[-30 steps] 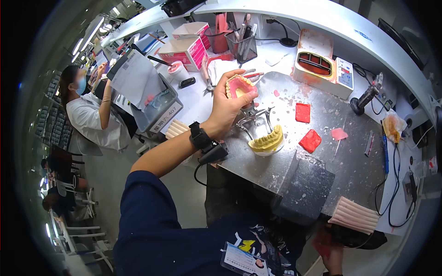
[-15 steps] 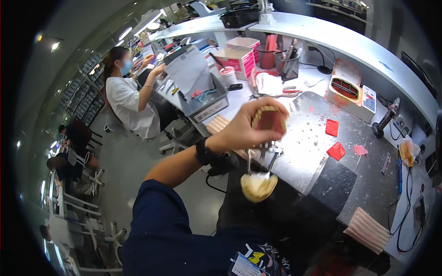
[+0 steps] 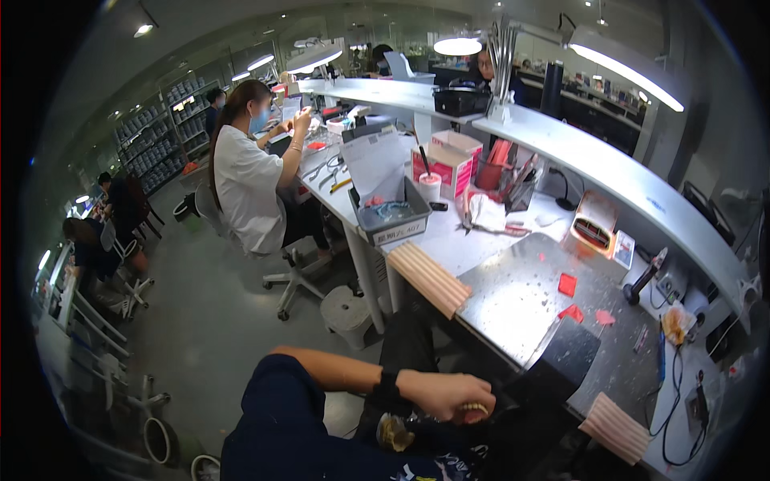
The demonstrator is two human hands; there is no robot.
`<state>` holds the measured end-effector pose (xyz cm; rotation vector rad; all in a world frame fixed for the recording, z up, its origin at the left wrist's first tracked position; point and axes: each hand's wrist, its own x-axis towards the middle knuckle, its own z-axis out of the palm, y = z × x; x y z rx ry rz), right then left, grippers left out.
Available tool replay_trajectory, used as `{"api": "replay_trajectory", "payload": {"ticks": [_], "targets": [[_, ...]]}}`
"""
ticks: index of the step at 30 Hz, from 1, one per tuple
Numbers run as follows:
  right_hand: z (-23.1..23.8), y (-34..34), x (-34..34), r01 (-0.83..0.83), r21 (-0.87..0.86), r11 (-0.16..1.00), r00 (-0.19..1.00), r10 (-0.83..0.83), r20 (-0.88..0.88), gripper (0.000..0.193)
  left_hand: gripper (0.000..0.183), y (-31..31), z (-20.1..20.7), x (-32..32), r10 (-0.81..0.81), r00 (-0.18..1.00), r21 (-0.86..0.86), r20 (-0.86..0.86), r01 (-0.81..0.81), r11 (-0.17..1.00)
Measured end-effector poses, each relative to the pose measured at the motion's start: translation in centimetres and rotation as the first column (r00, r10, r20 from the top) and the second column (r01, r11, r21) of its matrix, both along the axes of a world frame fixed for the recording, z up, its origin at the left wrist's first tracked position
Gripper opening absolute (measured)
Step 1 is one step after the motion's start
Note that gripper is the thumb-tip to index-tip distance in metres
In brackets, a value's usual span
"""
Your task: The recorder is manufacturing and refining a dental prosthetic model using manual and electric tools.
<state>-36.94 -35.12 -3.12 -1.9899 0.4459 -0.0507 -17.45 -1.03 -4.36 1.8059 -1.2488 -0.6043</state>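
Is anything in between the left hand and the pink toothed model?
Nothing visible: the left hand grips the pink toothed model directly. The yellowish cast shows to the lower left of that hand, not between them.

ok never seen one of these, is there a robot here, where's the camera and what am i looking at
No robot: these are a person's bare hands at work, filmed by a wide fisheye camera on their head, so straight edges look bent. Only the left hand shows; the right is out of view. Low near the lap, it holds a pink dental piece with teeth. A yellowish cast is close by, but how they connect is too dark to tell. On the bench, a metal plate carries red pieces and a smaller pink piece; a grey bin stands farther left. The person in white is a co-worker.
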Motion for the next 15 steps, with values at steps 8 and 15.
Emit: {"api": "replay_trajectory", "payload": {"ticks": [8,15], "targets": [[1.5,6.3,4.3,-0.410,-0.289,0.865,0.902,0.432,0.015,0.018,0.015,-1.7,-2.1,-0.3,-0.074,0.993,0.015,-0.089,0.075,0.997],[1.7,6.9,4.6,-0.418,-0.255,0.872,0.906,0.420,-0.048,0.021,0.019,-1.2,-2.3,-0.4,-0.014,0.998,0.019,-0.060,0.015,1.000]]}}
